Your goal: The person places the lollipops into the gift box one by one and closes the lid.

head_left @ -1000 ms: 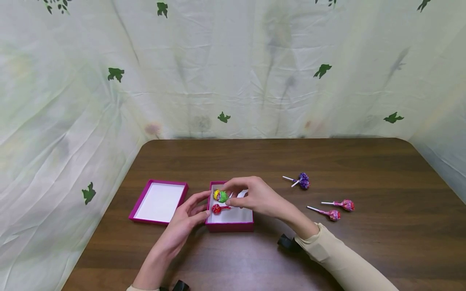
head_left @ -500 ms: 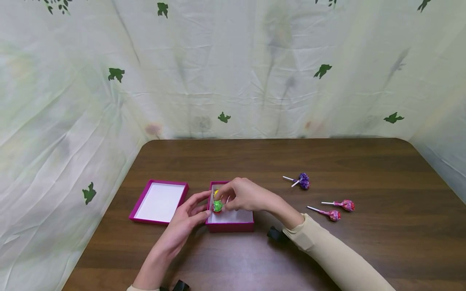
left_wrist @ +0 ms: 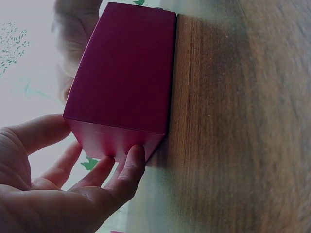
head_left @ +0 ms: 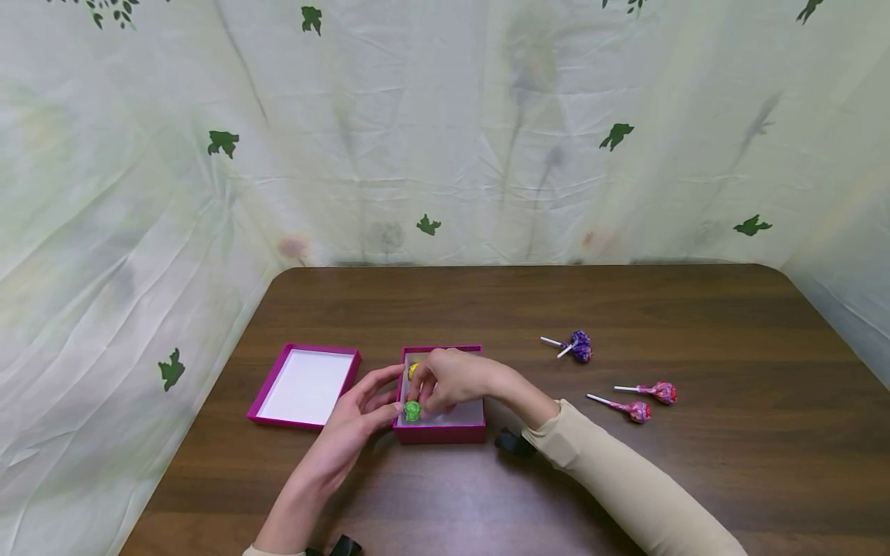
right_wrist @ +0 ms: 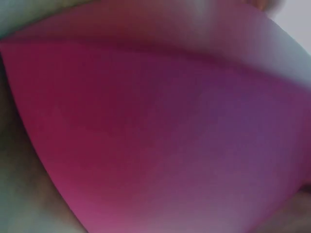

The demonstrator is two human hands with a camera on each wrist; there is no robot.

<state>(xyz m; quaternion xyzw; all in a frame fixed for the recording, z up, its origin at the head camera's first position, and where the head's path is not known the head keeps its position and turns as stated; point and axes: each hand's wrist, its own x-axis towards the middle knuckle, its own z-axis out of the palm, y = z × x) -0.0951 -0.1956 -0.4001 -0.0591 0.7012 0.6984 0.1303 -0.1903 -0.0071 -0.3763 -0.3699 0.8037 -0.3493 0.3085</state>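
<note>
A pink box [head_left: 439, 435] with a white inside stands on the table. My left hand [head_left: 348, 425] touches its left side; in the left wrist view, the left hand [left_wrist: 82, 182] presses fingertips on the end wall, with one digit at the rim. Inside the box, my right hand [head_left: 462, 377] pinches a green-wrapped lollipop [head_left: 412, 411] near the front left corner. Part of a yellow-wrapped candy [head_left: 413, 370] shows behind those fingers. The red lollipop seen earlier is hidden. A blurred box wall [right_wrist: 121, 126] fills most of the right wrist view.
Left of the box lies its pink-edged lid [head_left: 306, 386], white inside up. To the right are purple-wrapped lollipops [head_left: 580, 346] with crossed sticks and two pink lollipops [head_left: 638, 411]. A patterned cloth [head_left: 473, 154] hangs behind the brown table [head_left: 751, 463].
My right hand has carried the green lollipop toward the front left corner of the box and lower into it. The red lollipop has gone out of sight. My left hand stays put.
</note>
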